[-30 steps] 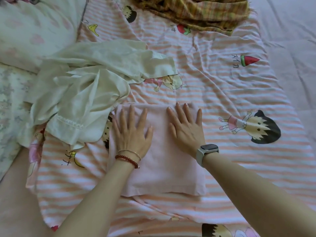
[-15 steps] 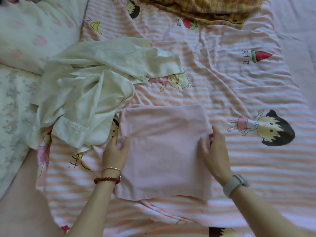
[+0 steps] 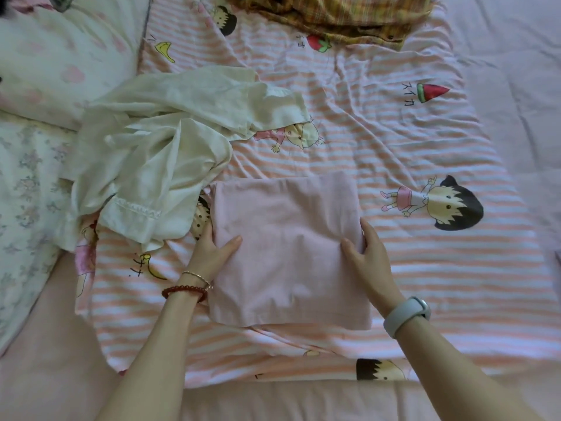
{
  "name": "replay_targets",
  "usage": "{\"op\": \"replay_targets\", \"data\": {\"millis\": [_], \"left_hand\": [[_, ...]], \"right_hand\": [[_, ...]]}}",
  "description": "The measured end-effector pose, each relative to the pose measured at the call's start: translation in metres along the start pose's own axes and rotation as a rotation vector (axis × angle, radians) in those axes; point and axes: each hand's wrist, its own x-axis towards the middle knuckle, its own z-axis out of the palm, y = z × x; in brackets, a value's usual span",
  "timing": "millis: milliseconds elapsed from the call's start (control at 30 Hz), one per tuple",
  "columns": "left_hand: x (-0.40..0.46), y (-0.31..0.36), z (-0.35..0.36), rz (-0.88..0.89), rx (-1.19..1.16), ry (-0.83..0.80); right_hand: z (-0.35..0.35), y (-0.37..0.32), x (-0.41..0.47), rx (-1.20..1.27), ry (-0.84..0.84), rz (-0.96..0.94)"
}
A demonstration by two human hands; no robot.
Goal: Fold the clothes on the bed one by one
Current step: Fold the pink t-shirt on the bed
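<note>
A folded pale pink garment [image 3: 288, 238] lies as a rough square on the striped cartoon bedsheet [image 3: 409, 141] in the middle of the bed. My left hand [image 3: 214, 253] grips its left edge, thumb on top and fingers tucked under. My right hand [image 3: 368, 256] grips the right edge the same way, thumb on the cloth. A crumpled cream-white garment [image 3: 158, 159] lies unfolded just left of the pink one, touching its upper left corner. A yellow-brown plaid garment [image 3: 337, 13] lies bunched at the far edge of the bed.
A pale floral pillow [image 3: 57, 56] and floral bedding [image 3: 21, 189] fill the left side. A plain lilac sheet [image 3: 516, 71] runs along the right. Pink fabric [image 3: 273, 402] covers the near edge.
Both hands left the top of the pink garment, where they pressed flat, and slid out to its left and right edges, which they now grip.
</note>
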Motion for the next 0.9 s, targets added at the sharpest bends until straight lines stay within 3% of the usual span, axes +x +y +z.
{"op": "replay_targets", "data": {"millis": [133, 467, 667, 900], "left_hand": [[-0.061, 0.007, 0.017, 0.062, -0.026, -0.018], [-0.214, 0.009, 0.112, -0.046, -0.109, -0.036], [-0.248, 0.076, 0.200, 0.068, -0.123, -0.107], [-0.280, 0.180, 0.354, 0.189, -0.213, -0.146]], "right_hand": [[-0.031, -0.003, -0.041, -0.011, 0.047, -0.006], [-0.154, 0.044, -0.162, -0.113, 0.108, 0.073], [-0.273, 0.062, -0.180, -0.080, 0.254, 0.023], [-0.458, 0.084, -0.145, -0.020, 0.377, -0.079]]}}
